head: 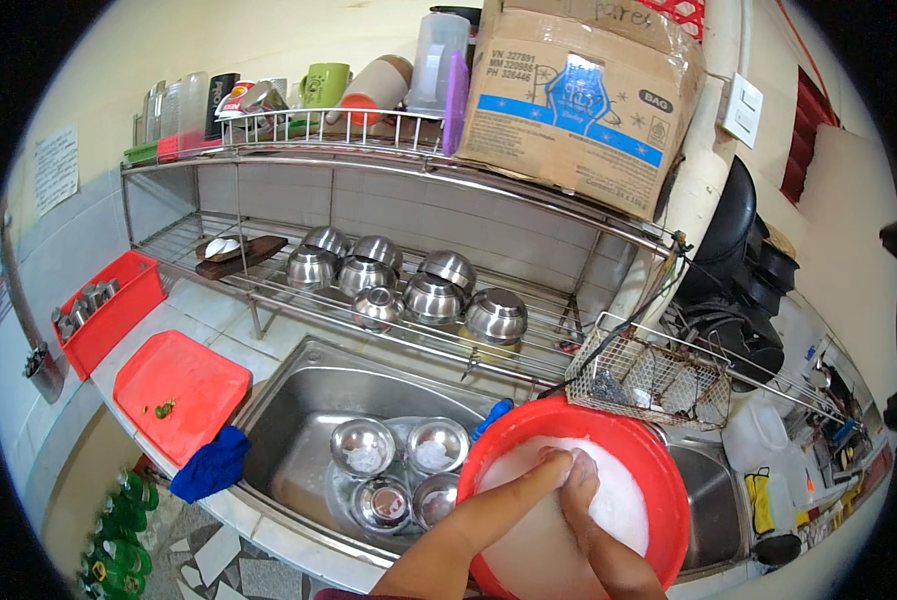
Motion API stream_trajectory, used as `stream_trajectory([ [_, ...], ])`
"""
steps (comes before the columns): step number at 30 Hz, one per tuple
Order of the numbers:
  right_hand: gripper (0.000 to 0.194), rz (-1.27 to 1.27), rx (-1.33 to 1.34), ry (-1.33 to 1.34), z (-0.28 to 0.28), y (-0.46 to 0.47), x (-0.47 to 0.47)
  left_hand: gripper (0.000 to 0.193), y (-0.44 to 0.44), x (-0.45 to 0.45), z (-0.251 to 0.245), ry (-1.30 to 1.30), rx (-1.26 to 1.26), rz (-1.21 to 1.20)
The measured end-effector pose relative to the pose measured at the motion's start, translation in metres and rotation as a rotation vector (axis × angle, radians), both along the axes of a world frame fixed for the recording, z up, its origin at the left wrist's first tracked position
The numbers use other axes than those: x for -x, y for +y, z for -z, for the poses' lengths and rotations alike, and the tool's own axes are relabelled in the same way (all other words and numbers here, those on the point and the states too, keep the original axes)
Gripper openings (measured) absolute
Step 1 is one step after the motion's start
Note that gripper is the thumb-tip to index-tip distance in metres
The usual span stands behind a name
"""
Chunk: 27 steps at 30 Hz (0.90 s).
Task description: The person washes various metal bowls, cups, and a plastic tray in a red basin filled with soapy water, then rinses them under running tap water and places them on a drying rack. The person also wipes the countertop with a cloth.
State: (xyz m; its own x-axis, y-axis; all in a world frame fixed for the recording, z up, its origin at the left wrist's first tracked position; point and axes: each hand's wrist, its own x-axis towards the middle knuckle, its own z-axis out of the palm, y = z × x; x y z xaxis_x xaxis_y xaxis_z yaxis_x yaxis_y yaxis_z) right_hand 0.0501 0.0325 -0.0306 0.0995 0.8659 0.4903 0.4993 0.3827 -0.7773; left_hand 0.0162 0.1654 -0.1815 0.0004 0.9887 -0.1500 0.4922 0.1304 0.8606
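Both of my forearms reach into a red plastic basin [670, 495] filled with soapy water and thick white suds [621, 502]. My left hand [559, 459] and my right hand [582, 474] meet near the basin's middle. Foam covers part of the fingers, so whether anything is between them is hidden. Left of the basin, several stainless steel bowls [363, 448] stand in the sink [291, 450], two of them with suds inside. A blue handle [493, 417] pokes up beside the basin's rim.
A wire rack [268, 300] behind the sink carries upturned metal bowls [433, 298]. A wire basket [643, 375] hangs close behind the basin. On the left counter lie a red tray [186, 382] with green scraps and a blue cloth [210, 465]. A cardboard box [568, 135] sits overhead.
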Motion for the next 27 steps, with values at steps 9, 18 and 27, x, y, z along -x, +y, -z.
stream_trajectory([
  [9, 0.035, -0.243, 0.213, 0.65, 0.001, 0.01, 0.006, 0.039, -0.053, 0.014, -0.045, 0.091, -0.108, 0.138],
  [18, 0.038, -0.069, 0.898, -0.014, 0.058, 0.062, -0.068, 0.035, -0.112, 0.063, -0.085, 0.595, -0.584, 0.584],
  [27, 0.048, -0.406, 0.617, 1.31, 0.092, 0.092, -0.057, 0.019, -0.114, 0.024, -0.1, 0.352, -0.248, 0.172],
])
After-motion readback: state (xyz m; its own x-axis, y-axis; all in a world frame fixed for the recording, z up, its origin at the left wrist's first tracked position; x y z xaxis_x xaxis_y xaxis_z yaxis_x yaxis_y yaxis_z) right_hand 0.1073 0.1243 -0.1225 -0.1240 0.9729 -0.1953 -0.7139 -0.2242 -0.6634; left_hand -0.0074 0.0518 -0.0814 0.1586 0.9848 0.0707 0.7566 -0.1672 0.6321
